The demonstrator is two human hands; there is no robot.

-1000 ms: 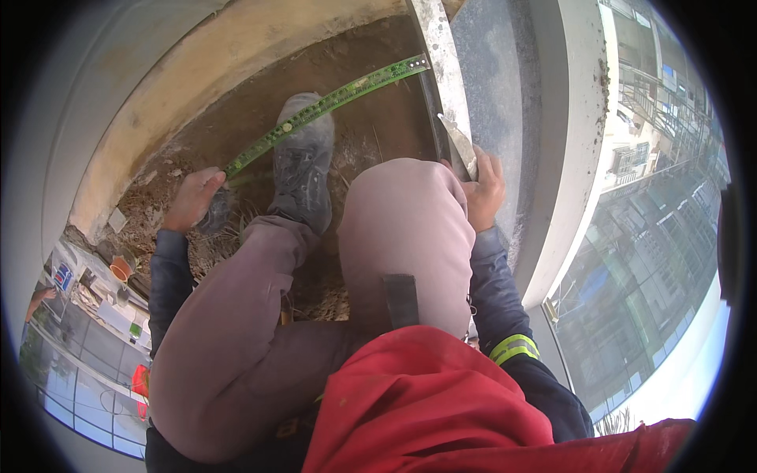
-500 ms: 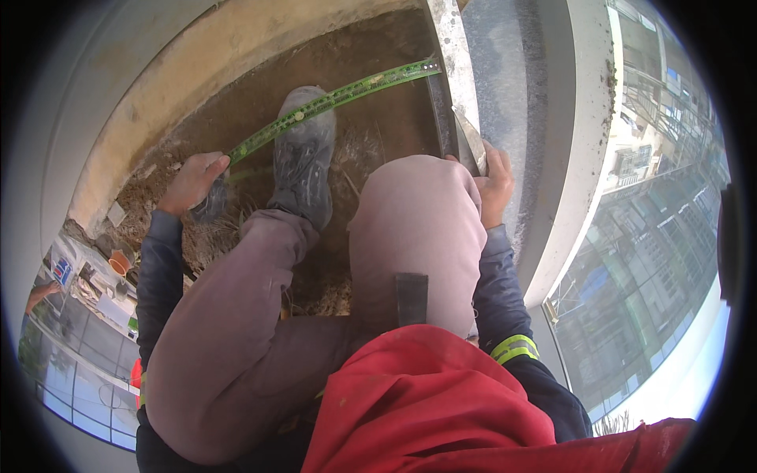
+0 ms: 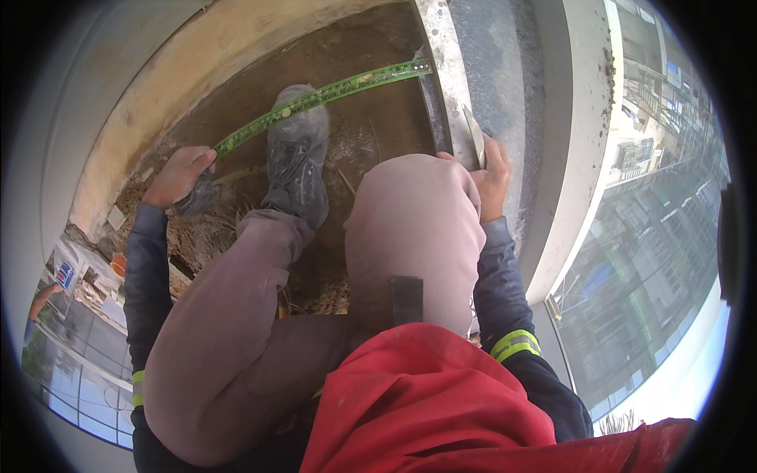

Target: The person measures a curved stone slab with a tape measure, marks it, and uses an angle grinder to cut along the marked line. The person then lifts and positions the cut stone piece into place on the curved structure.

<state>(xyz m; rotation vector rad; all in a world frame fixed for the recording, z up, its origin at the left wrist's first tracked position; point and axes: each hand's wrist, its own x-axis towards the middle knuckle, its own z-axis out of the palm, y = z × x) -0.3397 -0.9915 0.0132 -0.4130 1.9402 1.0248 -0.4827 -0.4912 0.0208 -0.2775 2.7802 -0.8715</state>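
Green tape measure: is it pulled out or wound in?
Pulled out: the green tape spans from the left hand toward the metal bar.

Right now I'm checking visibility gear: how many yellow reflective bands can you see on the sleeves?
2: one band on the left sleeve, partly behind the trouser leg; another band on the right sleeve. More may be hidden.

From here, a tan border (image 3: 130,134) edges brown dirt (image 3: 371,118); past the pale ledge (image 3: 569,118), buildings (image 3: 643,260) stand in daylight.
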